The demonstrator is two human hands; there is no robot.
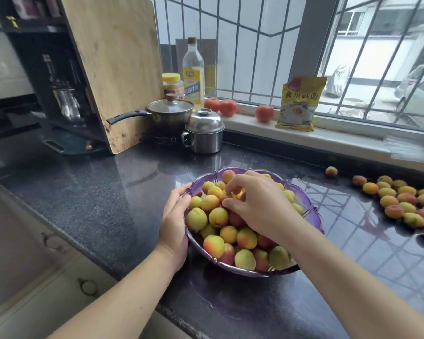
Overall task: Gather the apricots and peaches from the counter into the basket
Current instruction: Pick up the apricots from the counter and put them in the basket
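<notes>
From the head view, I look down on a dark speckled counter (88, 206) with the purple basket (313, 216) just below frame centre, heaped with yellow and red-blushed apricots and peaches (218, 216). My left hand (174, 223) sits at the basket's nine o'clock edge, palm against the outer wall, fingers curled over the rim and gripping it. My right hand (257, 204) reaches in from five o'clock and hovers over the heap near the basket's middle, fingertips drawn together and pinching a small yellow fruit (230, 193) at the top of the pile. A loose cluster of fruit on the counter (404, 204) lies well apart from the basket at three o'clock, running off the right edge, with one stray fruit (331, 171) apart from it toward two o'clock. At twelve o'clock from the basket stands a steel lidded mug (204, 130), and just behind it at eleven o'clock a saucepan (169, 113) with a glass lid and a black handle pointing left. A large wooden cutting board (115, 69) leans upright at ten o'clock. Behind the pan are a yellow-capped jar (172, 85) and a tall clear bottle (193, 72). On the white windowsill (340, 140) at one o'clock rest three tomatoes (228, 108) and a yellow packet (300, 104), standing against the barred window.
</notes>
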